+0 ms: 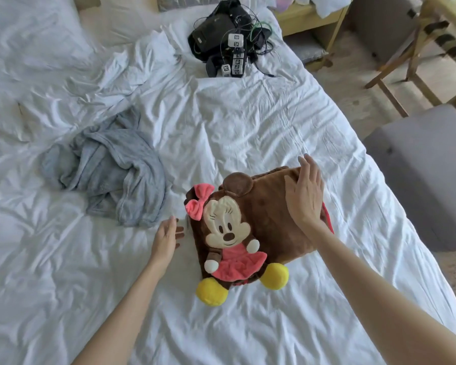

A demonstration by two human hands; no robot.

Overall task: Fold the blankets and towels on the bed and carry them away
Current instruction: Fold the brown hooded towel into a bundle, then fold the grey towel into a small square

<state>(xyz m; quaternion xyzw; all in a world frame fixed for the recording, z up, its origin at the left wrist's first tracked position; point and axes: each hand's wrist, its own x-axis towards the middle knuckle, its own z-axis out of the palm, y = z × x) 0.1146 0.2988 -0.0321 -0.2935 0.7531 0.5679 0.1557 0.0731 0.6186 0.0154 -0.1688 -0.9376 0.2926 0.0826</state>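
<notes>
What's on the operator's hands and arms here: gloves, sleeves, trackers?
Nothing worn. Left hand and right hand are bare: no gloves, and no rings or watch visible. Left arm and right arm are bare to the frame edge, with no sleeves in view. No markers, straps or cables on them.

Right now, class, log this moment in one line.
left hand: open, beside blanket | right hand: flat on blanket | grey cloth: crumpled

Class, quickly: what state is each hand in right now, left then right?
Left hand: open, fingers straight, holding nothing, beside the brown plush blanket.
Right hand: open, fingers straight, palm down on the blanket, gripping nothing.
</notes>
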